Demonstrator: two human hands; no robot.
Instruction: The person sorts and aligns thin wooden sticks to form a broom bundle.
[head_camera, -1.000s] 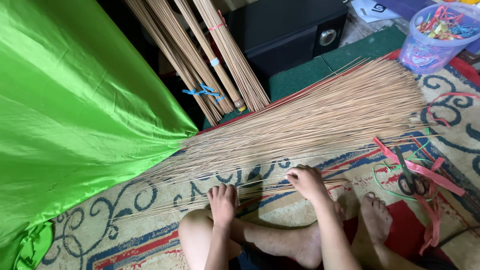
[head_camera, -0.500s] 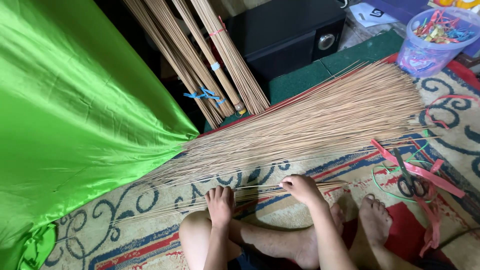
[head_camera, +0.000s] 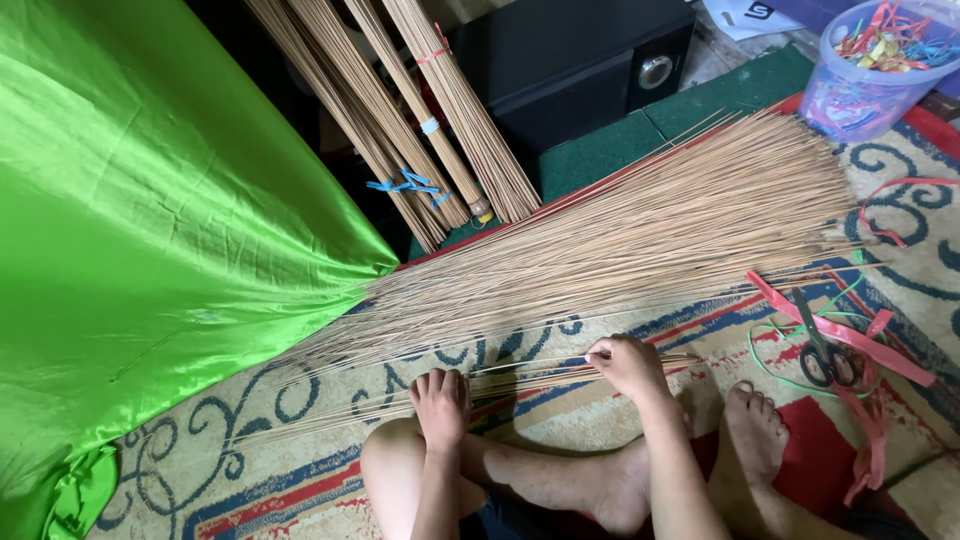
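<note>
Left hand (head_camera: 440, 398) resting flat, fingers loosely curled over a few thin sticks (head_camera: 520, 378) on the carpet (head_camera: 300, 470). Right hand (head_camera: 625, 365) pinching one stick near its end. Probably light, springy, brittle; best pinched near the thick end. Main fan of sticks just beyond both hands; scissors (head_camera: 825, 350) further right.

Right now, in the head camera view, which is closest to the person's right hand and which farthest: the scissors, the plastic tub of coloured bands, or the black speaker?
From the right hand, nearest first:
1. Scissors, on the carpet just to its right, among pink ribbon strips.
2. Black speaker, at the top middle, beyond the spread of thin sticks.
3. Plastic tub of coloured bands, in the top right corner.
</note>
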